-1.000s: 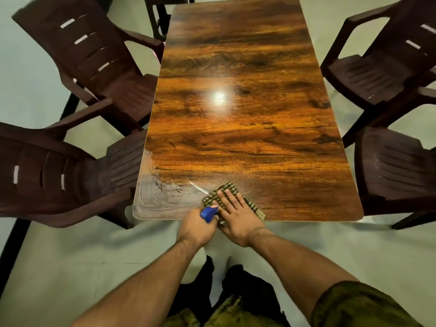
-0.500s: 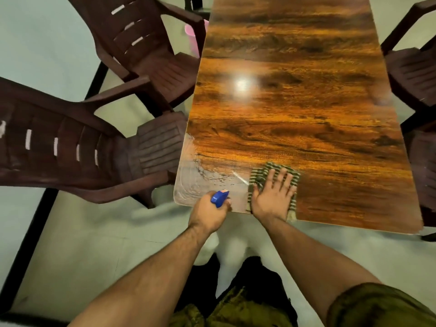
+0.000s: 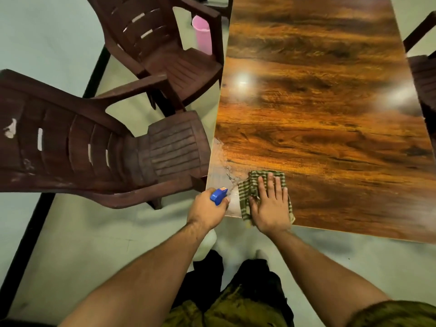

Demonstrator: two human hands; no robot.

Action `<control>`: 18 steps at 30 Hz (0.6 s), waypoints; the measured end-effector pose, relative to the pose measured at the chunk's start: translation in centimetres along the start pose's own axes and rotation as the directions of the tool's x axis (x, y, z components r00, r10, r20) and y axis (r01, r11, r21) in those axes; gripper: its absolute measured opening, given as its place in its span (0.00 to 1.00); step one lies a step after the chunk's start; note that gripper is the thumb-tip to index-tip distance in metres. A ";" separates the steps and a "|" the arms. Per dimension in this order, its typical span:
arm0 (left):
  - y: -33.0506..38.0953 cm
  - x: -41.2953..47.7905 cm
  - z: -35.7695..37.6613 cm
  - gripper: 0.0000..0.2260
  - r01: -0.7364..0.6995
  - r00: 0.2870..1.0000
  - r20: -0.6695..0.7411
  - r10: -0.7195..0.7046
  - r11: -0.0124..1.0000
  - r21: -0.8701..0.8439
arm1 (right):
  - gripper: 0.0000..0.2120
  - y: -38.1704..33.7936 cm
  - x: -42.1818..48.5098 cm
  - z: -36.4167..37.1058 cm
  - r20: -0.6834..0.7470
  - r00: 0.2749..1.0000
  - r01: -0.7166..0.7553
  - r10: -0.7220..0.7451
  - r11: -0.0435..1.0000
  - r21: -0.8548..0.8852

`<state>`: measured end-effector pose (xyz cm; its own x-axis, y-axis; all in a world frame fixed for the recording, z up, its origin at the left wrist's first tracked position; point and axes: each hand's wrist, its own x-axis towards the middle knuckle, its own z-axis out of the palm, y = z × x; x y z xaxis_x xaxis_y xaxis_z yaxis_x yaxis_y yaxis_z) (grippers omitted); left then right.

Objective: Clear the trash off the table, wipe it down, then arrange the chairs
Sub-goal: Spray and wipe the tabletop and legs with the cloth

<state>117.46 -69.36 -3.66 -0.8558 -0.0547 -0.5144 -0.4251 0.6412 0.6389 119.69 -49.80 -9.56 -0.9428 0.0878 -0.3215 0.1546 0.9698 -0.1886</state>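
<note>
A long glossy wood-grain table (image 3: 318,102) stretches away from me. Flat on a green checked cloth (image 3: 250,185) at the table's near left corner lies my right hand (image 3: 270,204), fingers straight and pressing down. My left hand (image 3: 207,210) grips a spray bottle with a blue trigger head (image 3: 219,195) just off the table's near edge; the white bottle body (image 3: 206,244) hangs below my fist. A pale wet smear (image 3: 221,175) marks the corner left of the cloth.
Two dark brown plastic armchairs stand left of the table, one near (image 3: 106,152) and one farther (image 3: 165,50). A pink bin (image 3: 203,34) sits on the floor behind the far chair. Another chair (image 3: 424,74) shows at the right edge. Pale floor surrounds me.
My right hand has pushed the cloth along the near edge, fingers now pointing straight up the table. The view has swung left and closer. My left hand keeps its grip on the sprayer.
</note>
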 end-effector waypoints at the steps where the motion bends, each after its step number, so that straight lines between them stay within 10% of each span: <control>1: -0.3 0.3 -0.3 0.09 0.007 1.000 0.000 -0.007 1.000 0.003 | 0.38 -2.0 0.4 0.2 -0.032 0.992 -0.118 0.119 0.992 0.037; 8: -1.6 2.7 -4.1 0.11 0.009 1.000 0.028 -0.012 0.995 0.101 | 0.37 -9.6 1.6 1.0 0.127 0.896 0.428 -0.426 0.904 0.012; 18: -4.1 4.0 -6.0 0.12 -0.008 1.000 -0.006 0.008 1.000 0.022 | 0.36 -14.6 17.6 -2.5 0.003 0.993 0.121 -0.121 0.992 -0.024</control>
<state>114.02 -76.79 -4.91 -0.8608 -0.0544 -0.5060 -0.4119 0.6585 0.6299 100.10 -61.86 -10.18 -0.9536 -0.0310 -0.2994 0.0321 0.9785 -0.2037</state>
